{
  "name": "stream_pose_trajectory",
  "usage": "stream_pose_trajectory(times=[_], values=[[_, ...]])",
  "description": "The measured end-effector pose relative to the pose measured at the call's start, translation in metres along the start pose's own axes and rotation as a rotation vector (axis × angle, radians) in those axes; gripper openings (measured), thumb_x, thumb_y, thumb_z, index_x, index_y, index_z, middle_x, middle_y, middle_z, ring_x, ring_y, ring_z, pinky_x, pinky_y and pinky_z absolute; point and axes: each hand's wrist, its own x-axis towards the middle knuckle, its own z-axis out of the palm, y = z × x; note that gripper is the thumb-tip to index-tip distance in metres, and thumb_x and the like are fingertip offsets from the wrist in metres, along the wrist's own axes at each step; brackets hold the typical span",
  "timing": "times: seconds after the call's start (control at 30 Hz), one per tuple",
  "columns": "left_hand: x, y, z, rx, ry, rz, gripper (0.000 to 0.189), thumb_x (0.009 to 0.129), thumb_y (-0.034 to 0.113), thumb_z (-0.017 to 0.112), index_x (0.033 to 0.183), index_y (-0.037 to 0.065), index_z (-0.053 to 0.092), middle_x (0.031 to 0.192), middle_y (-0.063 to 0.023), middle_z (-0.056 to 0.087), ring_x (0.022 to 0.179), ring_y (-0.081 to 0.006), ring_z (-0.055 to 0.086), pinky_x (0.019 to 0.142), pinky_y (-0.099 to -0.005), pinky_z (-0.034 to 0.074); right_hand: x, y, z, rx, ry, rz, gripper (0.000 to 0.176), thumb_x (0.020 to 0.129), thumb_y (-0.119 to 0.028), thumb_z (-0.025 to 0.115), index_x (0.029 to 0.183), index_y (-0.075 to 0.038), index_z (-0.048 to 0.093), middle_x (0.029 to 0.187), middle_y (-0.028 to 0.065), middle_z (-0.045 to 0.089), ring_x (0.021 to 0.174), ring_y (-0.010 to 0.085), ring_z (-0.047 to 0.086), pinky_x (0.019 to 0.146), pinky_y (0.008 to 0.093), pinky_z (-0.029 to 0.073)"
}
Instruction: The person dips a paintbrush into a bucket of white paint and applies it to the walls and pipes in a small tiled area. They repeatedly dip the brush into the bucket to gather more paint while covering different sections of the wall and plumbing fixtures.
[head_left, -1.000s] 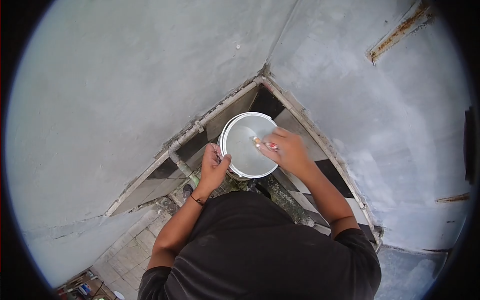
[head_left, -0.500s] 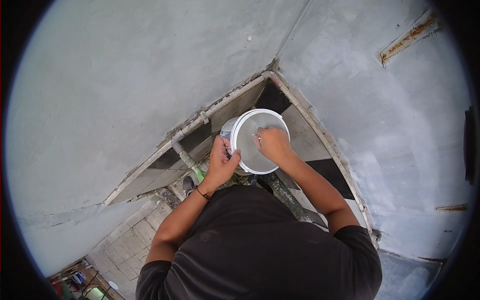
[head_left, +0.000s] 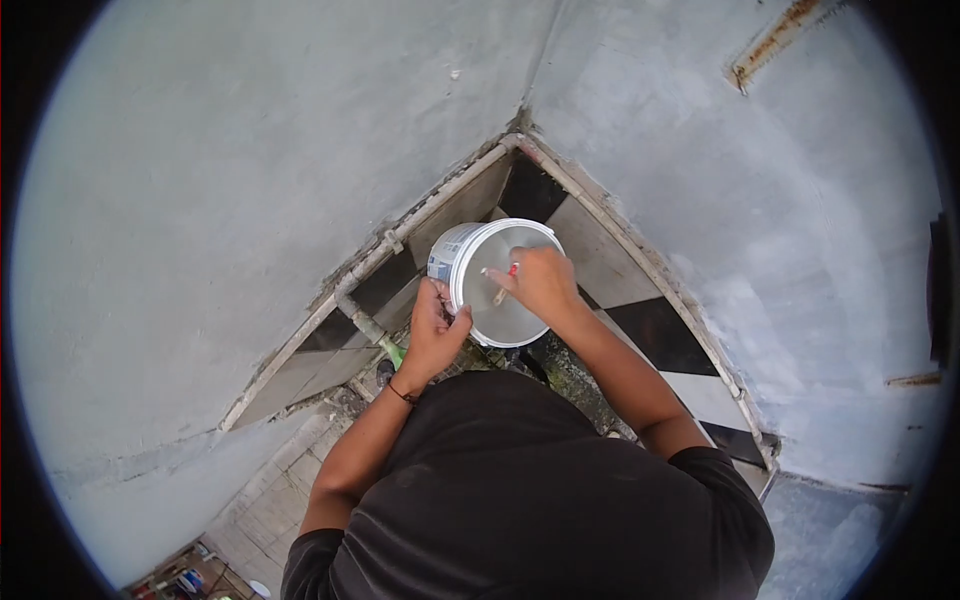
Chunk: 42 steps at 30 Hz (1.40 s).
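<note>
A round white bucket (head_left: 456,252) is tilted in front of my body, its open mouth turned up toward me and its inside grey. My left hand (head_left: 436,322) grips the bucket's rim at the lower left, with the thumb at the mouth. Over the mouth, my right hand (head_left: 540,284) is closed on a small tool with a red part (head_left: 514,269) and a pale end pointing down into the bucket. The rest of the tool is hidden by my fingers.
Grey walls meet at a corner above a ledge pipe (head_left: 440,202). Black and white tiles (head_left: 600,252) lie below it. A rusty bracket (head_left: 775,42) sticks out at upper right. Paved floor (head_left: 262,508) and assorted items lie at lower left.
The view has shifted a little. The bucket's labelled side shows more, and the tool's red part and pale end have come into sight under my right hand.
</note>
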Motion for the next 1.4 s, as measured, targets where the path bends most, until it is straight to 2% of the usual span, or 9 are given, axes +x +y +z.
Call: stream_pose_trajectory(times=[0.1,0.23,0.5,0.6,0.83,0.93,1.0,1.03,1.4], values=[[-0.002,0.0,0.005,-0.057,-0.015,-0.02,0.026,0.083,-0.003,0.058,0.095,0.007,0.038,0.086,0.0002,0.04,0.079,-0.0067,0.039,0.068,-0.0226,0.035,0.001,0.003,0.014,0.027,-0.109,0.005,0.043,0.075,-0.049,0.072,0.072,-0.006,0.069,0.068,0.0151,0.066,0.064,0.0329,0.066,0.061,0.0429,0.052],[-0.001,-0.007,0.006,-0.055,-0.015,-0.009,0.026,0.084,-0.003,0.059,0.096,0.007,0.039,0.086,0.0007,0.041,0.076,-0.0056,0.039,0.065,-0.0216,0.035,-0.005,-0.001,0.01,0.036,-0.051,0.007,0.048,0.074,-0.054,0.07,0.071,-0.006,0.068,0.065,0.0143,0.065,0.065,0.0337,0.065,0.062,0.0437,0.051],[-0.005,-0.008,0.009,-0.012,-0.058,-0.026,0.024,0.085,-0.002,0.058,0.095,0.007,0.038,0.086,0.0007,0.041,0.077,-0.0059,0.039,0.067,-0.0217,0.035,-0.011,0.005,0.032,0.143,-0.263,0.08,0.032,0.075,-0.039,0.072,0.075,-0.008,0.068,0.072,0.0164,0.067,0.072,0.0379,0.066,0.067,0.0476,0.052],[-0.001,-0.012,0.008,0.01,-0.038,-0.062,0.024,0.086,-0.001,0.058,0.094,0.008,0.038,0.087,0.0005,0.042,0.08,-0.0066,0.04,0.071,-0.023,0.035,-0.017,0.009,0.029,0.211,-0.156,0.051,0.031,0.077,-0.037,0.07,0.08,-0.007,0.067,0.073,0.0175,0.066,0.073,0.0375,0.065,0.066,0.047,0.051],[0.004,-0.018,0.006,-0.012,0.059,-0.028,0.023,0.087,0.001,0.059,0.098,0.006,0.04,0.088,-0.0017,0.045,0.077,-0.0068,0.043,0.064,-0.0218,0.039,-0.029,0.016,0.013,0.407,0.055,0.087,0.028,0.077,-0.03,0.071,0.08,-0.002,0.066,0.072,0.0213,0.064,0.068,0.0367,0.065,0.063,0.0434,0.052],[0.003,-0.019,0.001,-0.043,0.083,-0.041,0.022,0.089,0.003,0.059,0.099,0.005,0.04,0.089,-0.0026,0.047,0.075,-0.0069,0.046,0.06,-0.0228,0.042,-0.034,0.02,0.012,0.637,0.13,0.13,0.023,0.082,-0.024,0.071,0.082,-0.001,0.065,0.07,0.0176,0.066,0.062,0.0285,0.067,0.058,0.0356,0.053],[0.004,-0.016,0.001,-0.051,0.101,-0.007,0.021,0.089,0.003,0.058,0.099,0.005,0.039,0.089,-0.0032,0.047,0.073,-0.0065,0.047,0.056,-0.0222,0.042,-0.036,0.016,0.005,1.134,0.051,0.448,0.019,0.089,-0.019,0.067,0.085,0.0,0.064,0.07,0.0117,0.067,0.061,0.0184,0.067,0.056,0.0267,0.053],[0.003,-0.013,0.002,-0.096,0.1,-0.045,0.021,0.09,0.002,0.057,0.099,0.005,0.039,0.089,-0.0035,0.047,0.072,-0.006,0.048,0.054,-0.0217,0.043,-0.036,0.018,0.007,1.177,0.01,0.47,0.019,0.094,-0.018,0.061,0.092,0.001,0.062,0.074,0.0093,0.067,0.064,0.0147,0.067,0.055,0.0239,0.054],[0.001,-0.014,-0.002,-0.105,0.12,-0.029,0.022,0.089,0.004,0.06,0.098,0.005,0.04,0.083,-0.002,0.048,0.066,-0.0051,0.048,0.054,-0.0215,0.044,-0.038,0.014,0.012,1.6,0.061,0.508,0.025,0.094,-0.017,0.057,0.109,0.003,0.06,0.09,0.0145,0.067,0.075,0.021,0.069,0.067,0.0294,0.057]])
